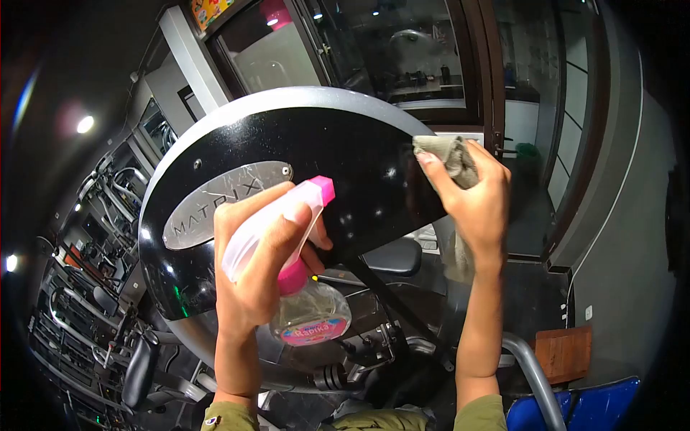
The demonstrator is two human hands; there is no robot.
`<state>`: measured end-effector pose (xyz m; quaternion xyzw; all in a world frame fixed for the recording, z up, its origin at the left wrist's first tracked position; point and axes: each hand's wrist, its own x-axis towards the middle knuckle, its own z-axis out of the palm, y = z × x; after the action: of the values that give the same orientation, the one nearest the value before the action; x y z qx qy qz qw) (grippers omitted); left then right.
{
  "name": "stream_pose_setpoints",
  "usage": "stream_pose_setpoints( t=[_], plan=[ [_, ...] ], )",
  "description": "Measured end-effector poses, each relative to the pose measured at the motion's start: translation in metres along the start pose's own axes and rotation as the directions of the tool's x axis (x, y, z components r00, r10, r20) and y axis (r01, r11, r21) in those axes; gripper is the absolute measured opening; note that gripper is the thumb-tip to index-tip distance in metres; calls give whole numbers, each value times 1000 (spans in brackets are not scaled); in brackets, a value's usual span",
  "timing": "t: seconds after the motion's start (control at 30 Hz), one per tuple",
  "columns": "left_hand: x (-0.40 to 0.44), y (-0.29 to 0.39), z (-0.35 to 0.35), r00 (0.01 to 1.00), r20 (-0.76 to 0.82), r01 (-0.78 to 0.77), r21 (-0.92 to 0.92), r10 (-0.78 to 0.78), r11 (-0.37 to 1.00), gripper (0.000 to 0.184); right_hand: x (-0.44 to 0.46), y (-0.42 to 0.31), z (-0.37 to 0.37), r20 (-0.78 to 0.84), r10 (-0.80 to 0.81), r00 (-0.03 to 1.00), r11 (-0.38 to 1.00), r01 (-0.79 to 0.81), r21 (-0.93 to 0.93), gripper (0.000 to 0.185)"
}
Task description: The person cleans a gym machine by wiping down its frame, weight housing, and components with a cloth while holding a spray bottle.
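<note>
A clear spray bottle (313, 314) with a pink and white spray head is in my left hand (253, 251), its pink nozzle pointing up and to the right. My right hand (480, 194) pinches a crumpled grey-green cloth (449, 154), part of which hangs down below the palm. The cloth is at the right edge of a large rounded black machine panel (359, 154) with a silver rim. Whether it touches the panel I cannot tell. An oval MATRIX plate (208, 208) sits on the panel's left part, partly behind my left hand.
Below the panel are a black padded seat (392, 257) and metal frame parts. A curved grey tube (532, 373) and blue seats (575, 409) stand at the lower right, near a wooden stool (564, 353). Gym machines fill the left side. Glass doors stand behind the panel.
</note>
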<state>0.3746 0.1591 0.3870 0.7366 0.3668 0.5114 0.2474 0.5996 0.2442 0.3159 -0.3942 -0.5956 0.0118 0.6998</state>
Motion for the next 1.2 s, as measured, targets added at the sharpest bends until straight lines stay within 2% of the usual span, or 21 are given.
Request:
stream_pose_setpoints(
  t=[0.03, 0.07, 0.1, 0.17, 0.27, 0.37, 0.4, 0.43, 0.57, 0.6, 0.63, 0.77, 0.8, 0.87, 0.9, 0.97, 1.0, 1.1, 1.2],
  plan=[
    [2, 3, 0, 998, 58, -10, 33, 9, 999, 34, 5, -3, 9, -20, -80, 997, 996, 79, -40, 19],
    [2, 5, 5, 1000, -6, -7, 31, 7, 999, 38, 8, -12, 18, -42, -171, 984, 985, 172, 16, 21],
    [1, 5, 5, 1000, -8, -7, 36, 7, 999, 38, 12, -16, 29, -27, -219, 975, 976, 218, -24, 22],
    [0, 6, 5, 999, -7, 36, 13, -36, 999, 37, 22, -33, 42, 17, -256, 967, 966, 255, 50, 23],
    [-3, 6, 6, 995, -50, 84, 30, -82, 996, 39, 28, -33, 39, 51, -262, 964, 965, 261, 21, 22],
    [-2, 11, 12, 992, -79, 102, 83, -96, 991, 39, 25, -9, 20, 7, -151, 988, 988, 151, 10, 20],
    [2, 12, 8, 992, -6, 122, 94, -122, 988, 37, 22, -7, 11, 24, -52, 998, 997, 50, 56, 19],
    [3, 13, 6, 993, -7, 117, 90, -117, 989, 37, 22, -2, 9, 26, -5, 1000, 996, 2, 89, 17],
    [5, 14, 4, 990, 50, 122, 143, -130, 982, 38, 45, -7, 31, 15, -165, 986, 986, 164, 33, 21],
    [5, 14, 4, 988, 63, 131, 149, -142, 980, 38, 55, -13, 41, 60, -172, 983, 985, 171, 16, 25],
    [5, 15, 4, 988, 62, 128, 152, -138, 980, 38, 63, -23, 47, 81, -161, 984, 986, 164, -39, 26],
    [2, 11, 9, 990, -16, 138, 116, -137, 984, 38, 79, -19, 56, 101, -221, 970, 974, 224, -24, 31],
    [1, 9, 10, 990, -62, 135, 101, -129, 986, 38, 76, -12, 49, 105, -169, 980, 984, 174, -33, 31],
    [-2, 7, 10, 995, -47, 95, 113, -90, 989, 37, 65, 1, 29, 114, -12, 993, 997, 20, -71, 32],
    [-2, 6, 9, 998, -36, 59, 123, -55, 991, 37, 57, 17, 21, 83, 36, 996, 999, -34, -27, 33],
    [-1, 7, 7, 998, -16, 59, 145, -57, 988, 36, 42, 41, 3, 95, 252, 963, 968, -250, -35, 33],
    [-1, 7, 7, 998, 3, 62, 168, -64, 984, 36, 42, 40, 3, 97, 252, 963, 968, -249, -40, 33],
    [2, 6, 9, 999, 4, 47, 127, -48, 991, 35, 48, 24, 10, 81, 68, 994, 997, -69, 21, 27],
    [1, 6, 9, 998, -8, 68, 104, -68, 992, 34, 53, -9, 30, 96, -150, 984, 988, 153, -34, 25]
  ],
)
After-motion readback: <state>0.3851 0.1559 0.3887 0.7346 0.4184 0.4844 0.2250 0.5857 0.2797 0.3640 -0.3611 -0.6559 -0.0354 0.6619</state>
